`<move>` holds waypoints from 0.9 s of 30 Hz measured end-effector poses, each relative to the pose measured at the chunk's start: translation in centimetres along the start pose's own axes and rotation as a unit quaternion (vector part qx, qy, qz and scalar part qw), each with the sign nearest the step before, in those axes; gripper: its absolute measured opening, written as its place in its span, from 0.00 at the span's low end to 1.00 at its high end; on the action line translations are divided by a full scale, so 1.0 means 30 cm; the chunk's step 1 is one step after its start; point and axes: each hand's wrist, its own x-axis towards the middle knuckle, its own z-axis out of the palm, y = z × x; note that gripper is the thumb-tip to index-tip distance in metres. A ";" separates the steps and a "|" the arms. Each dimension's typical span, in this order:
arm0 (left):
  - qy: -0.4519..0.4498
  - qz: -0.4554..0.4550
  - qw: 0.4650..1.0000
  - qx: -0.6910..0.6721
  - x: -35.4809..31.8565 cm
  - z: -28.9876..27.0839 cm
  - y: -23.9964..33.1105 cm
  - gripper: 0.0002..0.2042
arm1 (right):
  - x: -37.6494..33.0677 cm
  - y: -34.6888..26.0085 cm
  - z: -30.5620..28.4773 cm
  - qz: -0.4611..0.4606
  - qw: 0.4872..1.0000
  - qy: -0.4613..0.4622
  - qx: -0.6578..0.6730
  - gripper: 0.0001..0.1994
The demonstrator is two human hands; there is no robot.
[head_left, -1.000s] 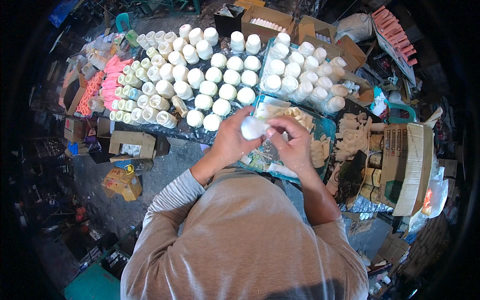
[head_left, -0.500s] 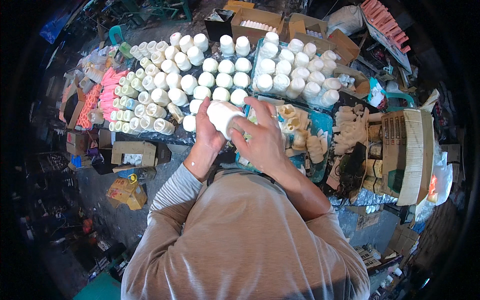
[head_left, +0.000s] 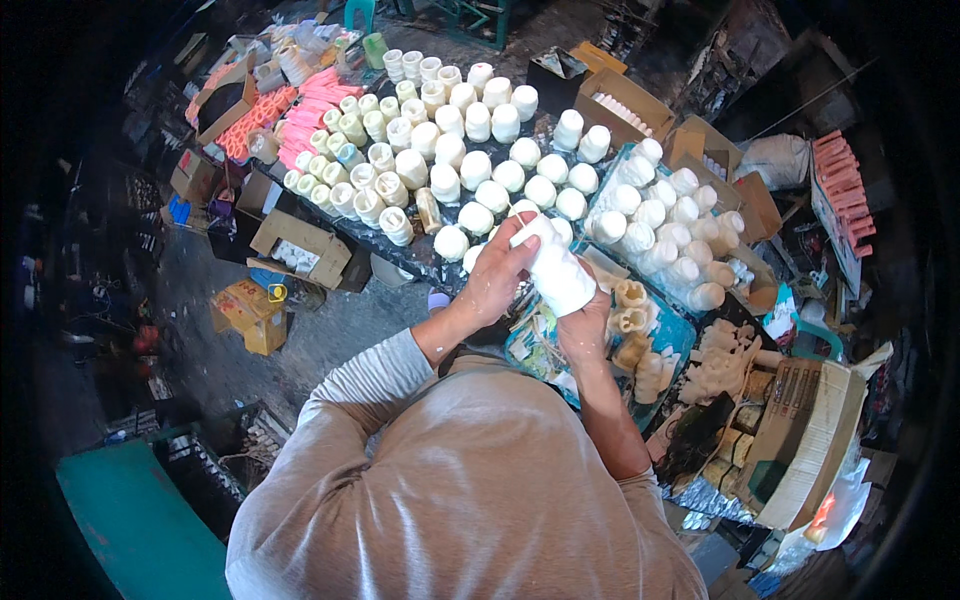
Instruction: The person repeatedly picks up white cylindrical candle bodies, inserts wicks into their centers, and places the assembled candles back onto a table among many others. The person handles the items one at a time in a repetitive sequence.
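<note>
I hold a thick white waxy cylinder (head_left: pixel 555 272) tilted in front of my body, above the near edge of the table. My left hand (head_left: pixel 497 280) grips its upper left end with thumb and fingers; a thin pale strand shows there. Around its lower right end my right hand (head_left: pixel 583 325) is closed, most of its fingers hidden behind the piece. Just beyond my hands stand several rounded white pieces (head_left: pixel 491 195) on the dark table. A teal tray (head_left: pixel 680 328) beside my right hand bears hollow cream-coloured pieces (head_left: pixel 630 350) and scraps.
Rows of pale hollow cylinders (head_left: pixel 392 188) and pink sticks (head_left: pixel 318 95) cover the table's left side. To the right, another tray holds white wrapped-looking pieces (head_left: pixel 678 234). Cardboard boxes (head_left: pixel 300 243) stand on the floor at left; a large open carton (head_left: pixel 815 440) is at right.
The cylinder has been turned to a steeper tilt. My left hand has gone to its upper end, my right hand to its lower end. The view has swung, shifting the table's things rightward.
</note>
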 end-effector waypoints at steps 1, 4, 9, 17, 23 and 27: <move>0.009 0.013 1.000 0.000 -0.004 -0.004 0.008 0.25 | 0.004 0.002 -0.003 -0.001 0.999 -0.006 0.040 0.21; 0.027 0.060 0.998 -0.011 -0.004 -0.022 0.041 0.25 | 0.002 -0.001 -0.023 -0.065 0.996 -0.006 -0.055 0.13; 0.042 0.109 0.993 -0.026 0.002 -0.049 0.073 0.24 | -0.030 -0.010 -0.082 -0.046 0.992 -0.112 0.037 0.07; 0.057 0.147 0.987 -0.014 0.008 -0.086 0.036 0.24 | -0.036 0.025 -0.102 0.010 0.980 -0.143 0.138 0.09; 0.089 0.110 0.990 -0.025 0.017 -0.127 0.035 0.17 | -0.019 0.054 -0.100 0.038 0.973 -0.143 0.175 0.09; 0.160 0.080 0.984 -0.017 0.029 -0.170 0.057 0.14 | 0.008 0.045 -0.041 0.052 0.962 -0.188 0.192 0.16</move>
